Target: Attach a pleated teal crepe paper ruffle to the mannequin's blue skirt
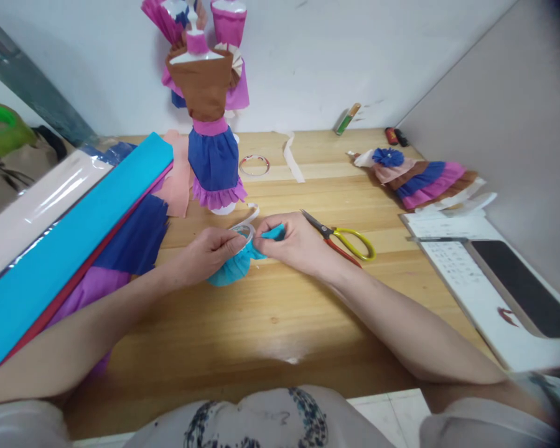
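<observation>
Between my hands is a gathered piece of turquoise crepe paper (233, 267) with a ruffled lower edge. My left hand (217, 252) pinches it at the left, against a white ring-like strip (245, 231) whose loose end curls up and away behind. My right hand (292, 242) is closed on the paper's other end, and a folded turquoise tip shows above its fingers. The fingers hide where paper and strip meet. Just right of my right hand lie scissors (329, 233) with one yellow and one red handle, blades slightly apart.
A small mannequin (210, 155) in a brown, blue and purple paper dress stands behind my hands. Crepe paper packs (79, 230) lie at left. A bangle (255, 165), a pale strip (292, 158), a glue bottle (348, 119), a dressed figure (420, 177), and a phone (527, 286) lie around.
</observation>
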### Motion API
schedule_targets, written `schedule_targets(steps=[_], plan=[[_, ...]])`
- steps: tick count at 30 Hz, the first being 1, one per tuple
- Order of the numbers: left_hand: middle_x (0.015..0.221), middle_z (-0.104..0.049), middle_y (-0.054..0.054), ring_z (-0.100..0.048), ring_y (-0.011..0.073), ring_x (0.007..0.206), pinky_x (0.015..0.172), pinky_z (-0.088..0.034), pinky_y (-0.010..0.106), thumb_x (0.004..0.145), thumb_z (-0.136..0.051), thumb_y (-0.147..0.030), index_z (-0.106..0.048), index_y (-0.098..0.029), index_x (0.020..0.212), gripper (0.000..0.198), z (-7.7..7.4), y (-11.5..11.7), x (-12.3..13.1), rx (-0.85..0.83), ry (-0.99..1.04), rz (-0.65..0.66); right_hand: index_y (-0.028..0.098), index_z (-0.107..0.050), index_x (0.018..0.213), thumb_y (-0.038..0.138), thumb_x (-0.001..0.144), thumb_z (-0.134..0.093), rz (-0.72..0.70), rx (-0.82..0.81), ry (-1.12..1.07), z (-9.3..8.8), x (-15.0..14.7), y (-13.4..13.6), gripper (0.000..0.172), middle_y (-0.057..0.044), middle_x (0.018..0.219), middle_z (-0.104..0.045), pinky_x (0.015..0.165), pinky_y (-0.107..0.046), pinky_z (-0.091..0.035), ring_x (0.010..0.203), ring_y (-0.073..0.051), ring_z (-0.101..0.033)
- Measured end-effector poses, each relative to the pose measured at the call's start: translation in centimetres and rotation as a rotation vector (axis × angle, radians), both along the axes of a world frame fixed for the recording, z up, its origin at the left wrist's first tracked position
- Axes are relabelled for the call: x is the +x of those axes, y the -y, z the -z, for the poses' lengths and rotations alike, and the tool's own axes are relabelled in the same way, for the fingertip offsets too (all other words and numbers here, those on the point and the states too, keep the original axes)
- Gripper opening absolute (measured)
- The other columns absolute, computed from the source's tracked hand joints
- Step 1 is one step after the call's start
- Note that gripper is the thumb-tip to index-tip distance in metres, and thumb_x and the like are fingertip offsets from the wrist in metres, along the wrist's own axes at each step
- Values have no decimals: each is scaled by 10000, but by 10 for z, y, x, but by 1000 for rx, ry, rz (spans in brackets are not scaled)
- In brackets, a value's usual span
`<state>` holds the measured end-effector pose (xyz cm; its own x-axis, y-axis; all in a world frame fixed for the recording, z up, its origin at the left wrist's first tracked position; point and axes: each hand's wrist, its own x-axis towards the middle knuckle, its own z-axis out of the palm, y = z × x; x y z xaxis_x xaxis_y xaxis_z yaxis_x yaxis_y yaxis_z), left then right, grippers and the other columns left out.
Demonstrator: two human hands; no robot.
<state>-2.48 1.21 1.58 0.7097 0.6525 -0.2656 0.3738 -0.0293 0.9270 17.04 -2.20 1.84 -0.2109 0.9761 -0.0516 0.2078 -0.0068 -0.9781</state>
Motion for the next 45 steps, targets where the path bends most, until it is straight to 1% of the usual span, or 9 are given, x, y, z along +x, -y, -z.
schedule_targets(steps=[3,7,12,15,18,23,28,37,45], plan=[[542,-532,-16,-484,76,429,372,-383,172,903,-533,-636,-504,-168,663,527,0,-1,0,-55,32,3,168,-647,621,216,636,-676,-8,-103,-132,2,2,-4,58,64,541,-541,514,-208,-399,513,-69,-454],[537,-520,-32,-462,66,420,357,-364,157,875,-575,-677,-545,-159,692,550,-1,-1,0,-122,69,-9,164,-683,651,348,615,-824,-40,-197,-217,-1,5,-6,234,31,589,-613,522,-216,-469,550,-91,-537],[557,-548,-26,-482,70,432,351,-365,149,855,-605,-696,-556,-164,718,552,-1,-1,-1,-221,109,-68,163,-666,625,640,671,-797,0,-142,-254,6,15,-10,497,-13,583,-635,489,-222,-453,527,-105,-553],[557,-546,-21,-487,68,431,349,-370,143,855,-609,-699,-554,-160,703,563,0,-2,-1,-183,131,-125,156,-674,651,739,686,-734,-91,-171,-253,10,17,-10,587,-41,605,-657,490,-245,-451,518,-122,-572],[553,-557,-12,-496,75,425,345,-386,154,862,-599,-690,-549,-162,689,558,2,-2,0,-143,143,-127,156,-672,692,648,686,-775,-169,-144,-202,10,12,-7,503,-24,641,-648,541,-257,-453,558,-122,-565],[538,-559,-4,-520,92,421,345,-411,179,884,-577,-624,-537,-167,658,512,2,1,1,-49,92,-148,173,-596,623,386,715,-746,-74,-28,-117,10,-2,0,276,40,576,-530,553,-251,-374,554,-95,-456],[554,-574,-1,-510,95,409,341,-410,194,885,-545,-608,-533,-170,681,484,2,1,1,-45,54,-209,179,-643,678,329,678,-750,-59,-6,-162,12,-8,1,185,18,672,-613,628,-273,-438,623,-118,-523],[568,-504,-15,-449,85,454,392,-351,197,952,-449,-566,-493,-177,677,478,9,-2,-1,102,86,-171,177,-610,588,361,641,-747,-2,-285,-390,16,-4,1,236,23,532,-607,450,-210,-360,444,-71,-489],[586,-319,-45,-314,84,520,457,-267,220,983,-412,-404,-335,-203,617,424,7,0,1,382,35,-173,182,-606,635,390,657,-827,-100,-165,-325,28,-13,2,304,69,507,-527,448,-199,-330,457,-58,-426]])
